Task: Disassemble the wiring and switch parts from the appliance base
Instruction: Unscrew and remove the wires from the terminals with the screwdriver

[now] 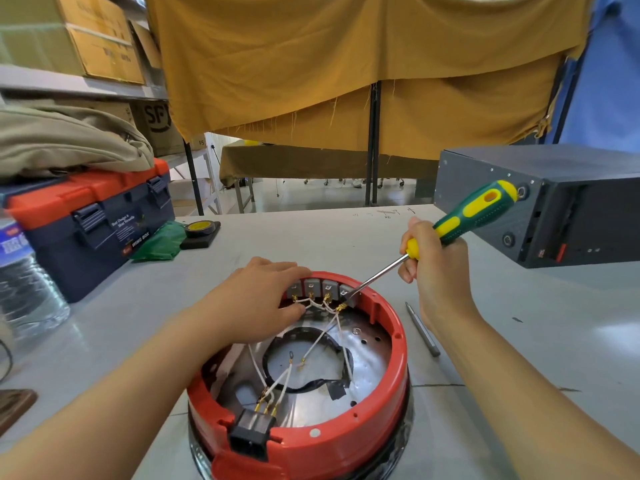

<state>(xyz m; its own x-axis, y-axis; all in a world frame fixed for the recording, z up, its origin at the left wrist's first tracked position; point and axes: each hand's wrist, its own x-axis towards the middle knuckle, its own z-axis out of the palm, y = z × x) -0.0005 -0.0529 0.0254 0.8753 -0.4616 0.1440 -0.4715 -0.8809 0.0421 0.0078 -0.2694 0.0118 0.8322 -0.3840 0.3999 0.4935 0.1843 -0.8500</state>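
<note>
From the head view, the red appliance base [391,348] sits upside-down on the grey surface [519,341] right in front of you, its inside open to you. Your left hand [256,299] lies flat over the far rim, fingers [294,271] straight and pressing by the row of grey switch blocks [320,289]; keep that pressure, since it stops the base from sliding. Your right hand [433,268] has its fingers curled round the green-and-yellow screwdriver [460,223], and the tip sits at the rightmost switch block, close to a brass terminal [341,308].

I judge you are prying that connector or switch loose. Work the tip under the metal, not under the white wires [322,337], and lever gently so the blade does not skip toward your left fingertips, which are near. Keep the shaft low and twist rather than stab.

The black plug socket [251,434] at the near rim holds further terminals, not yet freed. A spare metal bit [422,329] lies on the surface just beside the base, on your right.
</note>
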